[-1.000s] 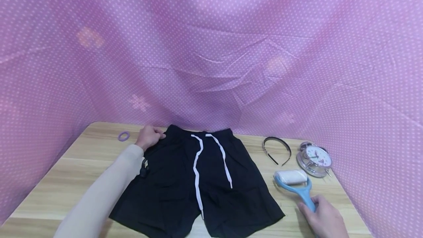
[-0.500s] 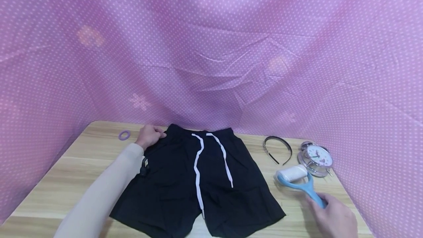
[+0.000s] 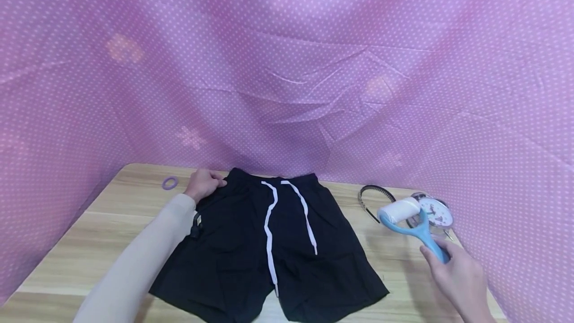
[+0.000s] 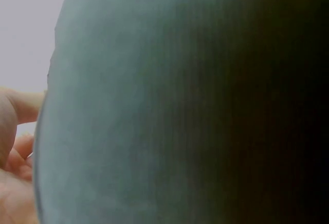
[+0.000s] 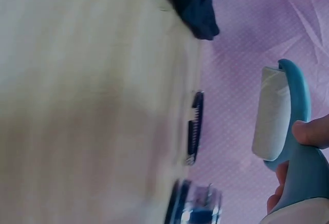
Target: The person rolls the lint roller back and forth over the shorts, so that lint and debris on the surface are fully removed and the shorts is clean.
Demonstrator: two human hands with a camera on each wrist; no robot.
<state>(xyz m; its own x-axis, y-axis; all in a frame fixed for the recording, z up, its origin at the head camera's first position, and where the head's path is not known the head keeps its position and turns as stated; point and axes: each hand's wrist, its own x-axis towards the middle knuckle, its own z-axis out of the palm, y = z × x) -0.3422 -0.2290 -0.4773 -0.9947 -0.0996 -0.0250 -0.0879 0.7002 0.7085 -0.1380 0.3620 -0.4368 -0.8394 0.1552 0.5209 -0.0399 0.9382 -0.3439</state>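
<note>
Black shorts (image 3: 237, 248) with two white drawstrings lie spread on the wooden table, waistband away from me. My left hand (image 3: 203, 184) holds their left edge just below the waistband. In the left wrist view a dark, blurred surface (image 4: 133, 106) fills most of the frame, and only part of the left hand (image 4: 15, 183) shows beside it. My right hand (image 3: 462, 275) grips the handle of a blue lint roller (image 3: 419, 232) with a white roll, raised above the table to the right of the shorts. The right wrist view shows a thumb pressed on the blue frame.
A silver twin-bell alarm clock (image 3: 439, 214) stands at the back right, partly behind the lint roller. Beside it lies a black toothed headband (image 3: 361, 200). A small purple ring (image 3: 164, 185) is at the back left. Pink dotted cloth (image 3: 287, 88) hangs around the table's back and sides.
My right hand has lifted the lint roller off the table, moving it slightly away and to the right, and its head now overlaps the clock. The left hand stays at the shorts.
</note>
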